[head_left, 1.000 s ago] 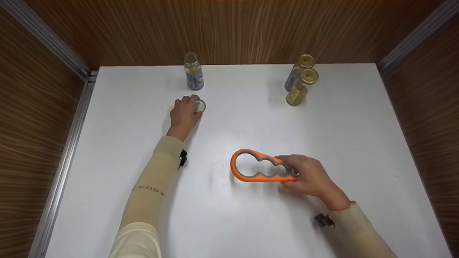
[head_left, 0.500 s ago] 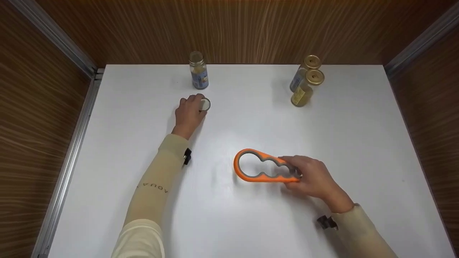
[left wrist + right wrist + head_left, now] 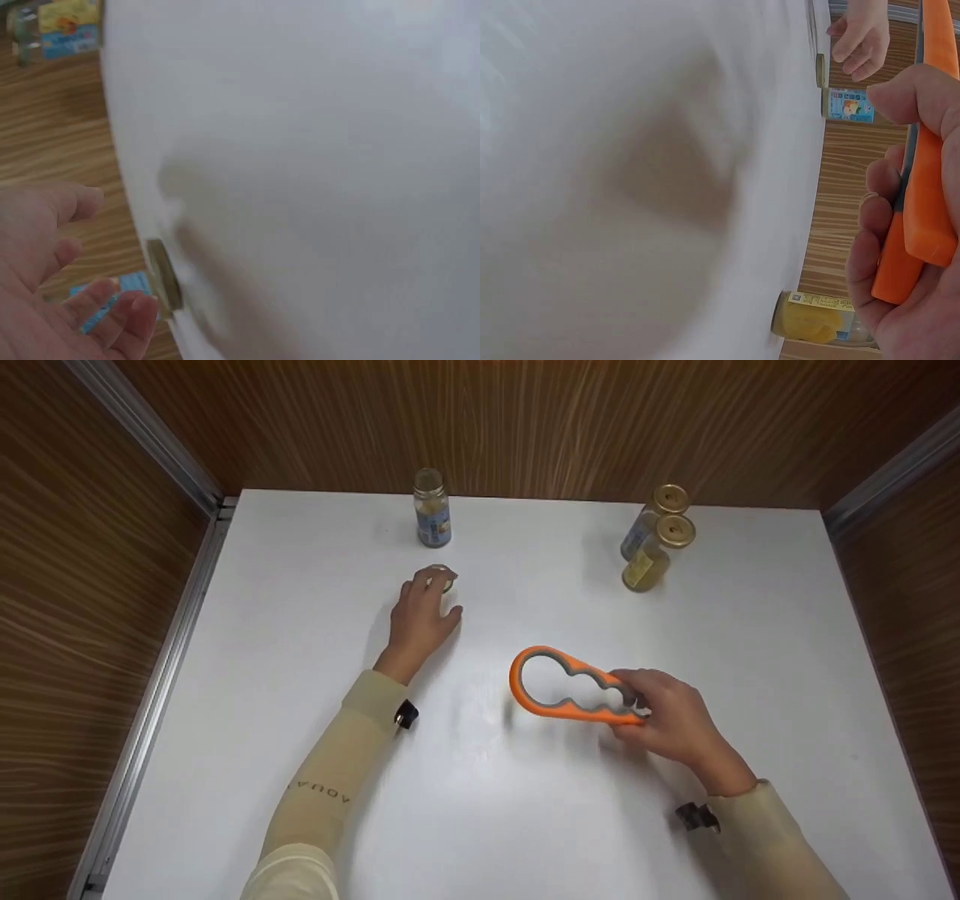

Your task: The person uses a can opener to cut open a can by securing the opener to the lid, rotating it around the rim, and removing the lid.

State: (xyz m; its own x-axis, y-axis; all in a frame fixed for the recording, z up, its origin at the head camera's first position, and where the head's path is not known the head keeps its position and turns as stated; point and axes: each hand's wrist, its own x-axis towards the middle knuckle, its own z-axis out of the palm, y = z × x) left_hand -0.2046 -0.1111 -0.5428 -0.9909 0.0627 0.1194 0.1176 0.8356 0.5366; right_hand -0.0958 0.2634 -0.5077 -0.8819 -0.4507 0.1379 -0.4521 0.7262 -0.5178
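Head view: I see the left hand (image 3: 421,622) loose over a metal lid (image 3: 448,585), orange jar opener (image 3: 589,714) at four o'clock; overreaching might topple the uncapped glass jar (image 3: 433,523) at twelve. Left wrist: seemingly unpinched, the lid could skid. Right wrist: the right hand (image 3: 922,319) grips the opener; slackening could drop it

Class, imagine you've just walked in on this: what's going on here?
A person's right hand grips an orange-and-grey jar opener above the white table. The left hand hangs just over a loose jar lid lying there, not gripping it. Beyond it stands an uncapped jar; two gold-lidded jars stand close together at the back right.
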